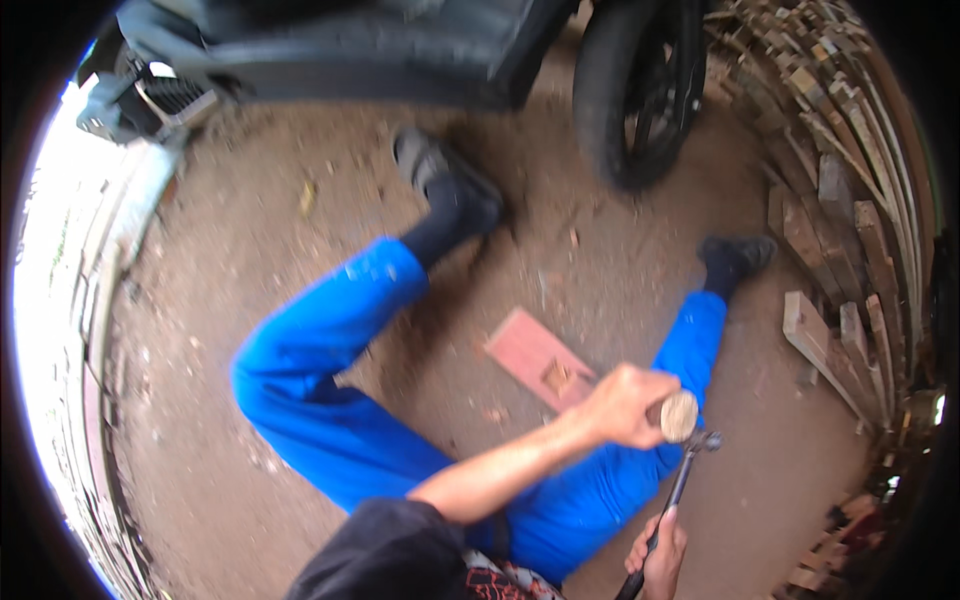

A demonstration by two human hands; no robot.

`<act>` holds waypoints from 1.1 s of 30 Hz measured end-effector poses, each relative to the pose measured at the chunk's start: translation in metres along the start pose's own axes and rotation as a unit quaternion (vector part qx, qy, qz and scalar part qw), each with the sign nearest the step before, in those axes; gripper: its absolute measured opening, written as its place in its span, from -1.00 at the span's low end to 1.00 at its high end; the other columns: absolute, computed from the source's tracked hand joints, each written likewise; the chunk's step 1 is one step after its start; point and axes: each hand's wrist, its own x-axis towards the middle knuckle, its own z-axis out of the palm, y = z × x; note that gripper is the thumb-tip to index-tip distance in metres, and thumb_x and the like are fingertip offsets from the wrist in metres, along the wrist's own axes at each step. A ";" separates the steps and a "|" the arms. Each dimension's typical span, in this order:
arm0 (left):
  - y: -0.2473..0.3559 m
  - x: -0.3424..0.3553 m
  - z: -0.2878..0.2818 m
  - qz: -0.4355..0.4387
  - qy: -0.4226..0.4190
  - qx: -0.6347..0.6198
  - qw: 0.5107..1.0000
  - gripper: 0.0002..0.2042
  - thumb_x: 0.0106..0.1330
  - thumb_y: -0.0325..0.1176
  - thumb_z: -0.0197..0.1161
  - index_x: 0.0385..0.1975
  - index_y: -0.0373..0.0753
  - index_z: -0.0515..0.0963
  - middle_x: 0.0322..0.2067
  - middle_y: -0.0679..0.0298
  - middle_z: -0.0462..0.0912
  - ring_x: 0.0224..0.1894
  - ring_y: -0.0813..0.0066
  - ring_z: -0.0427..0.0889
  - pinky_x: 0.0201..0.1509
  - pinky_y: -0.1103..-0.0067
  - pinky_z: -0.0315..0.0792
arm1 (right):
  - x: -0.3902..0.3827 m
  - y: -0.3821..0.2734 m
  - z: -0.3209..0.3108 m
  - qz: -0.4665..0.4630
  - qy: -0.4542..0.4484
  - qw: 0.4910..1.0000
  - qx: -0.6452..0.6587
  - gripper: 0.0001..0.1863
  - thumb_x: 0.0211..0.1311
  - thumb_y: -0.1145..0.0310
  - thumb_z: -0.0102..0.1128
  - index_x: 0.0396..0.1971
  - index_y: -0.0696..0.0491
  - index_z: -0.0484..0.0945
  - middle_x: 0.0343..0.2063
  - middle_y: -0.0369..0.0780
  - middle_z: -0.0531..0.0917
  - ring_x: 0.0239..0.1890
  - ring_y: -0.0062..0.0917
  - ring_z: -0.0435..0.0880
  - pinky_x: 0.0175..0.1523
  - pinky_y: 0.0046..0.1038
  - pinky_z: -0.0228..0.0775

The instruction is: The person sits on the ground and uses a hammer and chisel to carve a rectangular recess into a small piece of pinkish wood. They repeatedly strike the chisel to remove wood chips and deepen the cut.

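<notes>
My left hand (630, 405) is closed round the wooden handle of a chisel (679, 416); only the round butt end of the handle shows, and the blade is hidden below my fist. In my right hand (660, 550) is a hammer (683, 477) with a dark grip. Its metal head is just beside the chisel's butt; whether they touch I cannot tell. A reddish wooden board (525, 350) lies between my legs, with a rough squarish recess (558, 376) cut in it. My left hand and forearm cover the board's near end.
I sit on a brown dirt floor (230, 250), my blue-trousered legs (320, 430) spread around the board. A dark scooter (380, 60) with its black wheel (640, 100) stands ahead. Stacked timber (840, 220) lines the right side, and wood scraps (830, 550) lie at the lower right.
</notes>
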 end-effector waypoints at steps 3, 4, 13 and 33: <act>0.006 0.000 -0.012 -0.005 -0.019 0.001 1.000 -0.79 -0.12 -0.42 0.33 -0.55 -0.28 0.41 -0.62 0.06 0.45 -0.54 0.00 0.52 -0.50 0.33 0.40 | 0.024 0.023 0.011 0.045 -0.055 0.997 -0.001 -0.54 0.43 -0.06 -0.11 -0.57 -0.04 0.32 -0.83 -0.35 0.27 -0.88 -0.62 0.25 -0.80 -0.57 0.06; 0.005 0.001 -0.007 -0.010 -0.034 0.008 0.999 -0.78 -0.11 -0.40 0.35 -0.54 -0.28 0.42 -0.62 0.06 0.46 -0.55 0.00 0.52 -0.50 0.33 0.39 | 0.027 0.029 0.010 0.042 -0.060 0.997 -0.012 -0.52 0.41 -0.07 -0.08 -0.60 -0.02 0.34 -0.83 -0.34 0.30 -0.86 -0.60 0.27 -0.77 -0.54 0.09; -0.001 -0.009 -0.008 -0.063 -0.049 0.009 0.997 -0.85 -0.05 -0.43 0.32 -0.56 -0.29 0.47 -0.62 0.09 0.48 -0.57 0.10 0.52 -0.49 0.42 0.38 | 0.058 0.070 0.024 0.023 -0.163 0.984 -0.068 -0.44 0.39 -0.15 -0.10 -0.68 -0.03 0.31 -0.85 -0.33 0.30 -0.85 -0.56 0.28 -0.74 -0.49 0.15; 0.005 -0.025 -0.004 -0.016 -0.030 0.044 0.998 -0.77 -0.09 -0.37 0.34 -0.56 -0.33 0.42 -0.62 0.09 0.44 -0.55 0.07 0.51 -0.49 0.38 0.34 | 0.218 0.361 -0.041 -0.024 -0.285 0.915 -0.284 -0.48 0.42 -0.09 -0.10 -0.66 -0.03 0.31 -0.85 -0.32 0.32 -0.86 -0.57 0.32 -0.74 -0.52 0.19</act>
